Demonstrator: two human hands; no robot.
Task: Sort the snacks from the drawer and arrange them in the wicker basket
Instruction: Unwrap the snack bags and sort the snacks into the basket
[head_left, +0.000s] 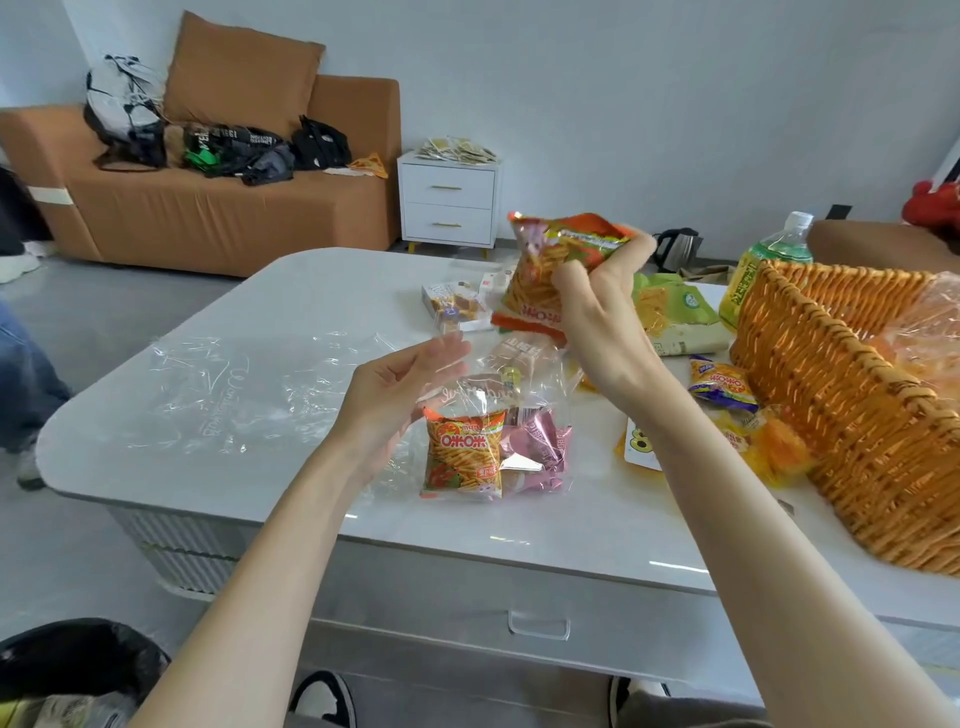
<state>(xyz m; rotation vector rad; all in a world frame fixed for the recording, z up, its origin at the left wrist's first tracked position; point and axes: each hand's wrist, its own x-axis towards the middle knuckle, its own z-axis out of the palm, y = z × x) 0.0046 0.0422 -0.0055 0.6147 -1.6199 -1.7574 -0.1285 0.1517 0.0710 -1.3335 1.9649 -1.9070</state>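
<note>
My right hand (597, 306) grips an orange packet of stick snacks (545, 270), lifted upside down above the table. My left hand (400, 389) holds the edge of a clear plastic bag (498, 395), its fingers fairly straight. Inside that bag lie another orange stick-snack packet (462, 452) and a pink packet (540, 449). The wicker basket (841, 415) stands at the right of the white table (291, 291), with clear wrapping showing inside it.
A second clear bag (223, 395) lies flat at table left. Loose snacks lie beside the basket: a purple-and-orange packet (722, 384), yellow packets (763, 441), a green bag (675, 312). A green-capped bottle (769, 265) stands behind the basket. A drawer handle (537, 626) is below the table's front edge.
</note>
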